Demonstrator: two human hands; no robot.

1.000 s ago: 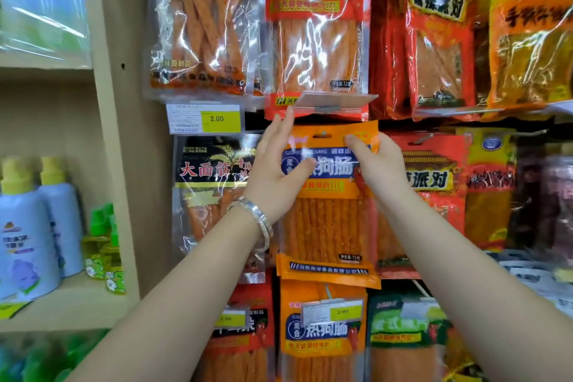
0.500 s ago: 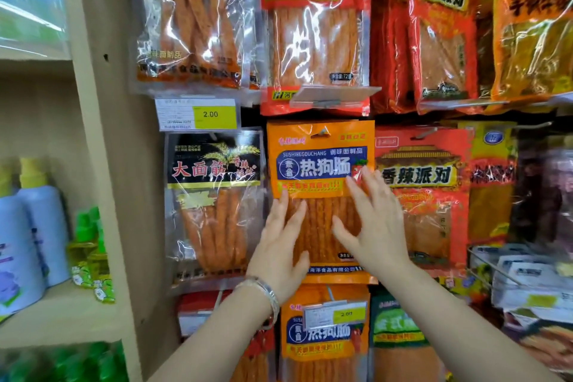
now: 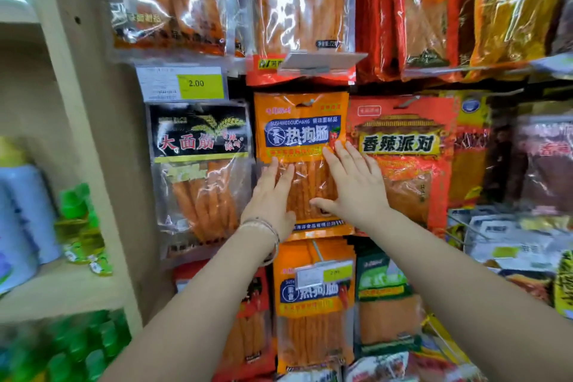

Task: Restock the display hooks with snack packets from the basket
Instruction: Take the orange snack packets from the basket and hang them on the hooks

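An orange snack packet with a blue label hangs on a display hook in the middle row. My left hand lies flat against its lower left part, fingers straight. My right hand presses flat on its lower right part, fingers spread and pointing up. Neither hand curls round anything. The basket is out of view.
A black-labelled packet hangs to the left and a red packet to the right. More orange packets hang below, behind a price tag. A beige shelf post stands at left, with bottles beyond it.
Both hands slid down from the packet's top edge to its lower half and now lie flat on it. The packet hangs on the hook. The view moved closer.
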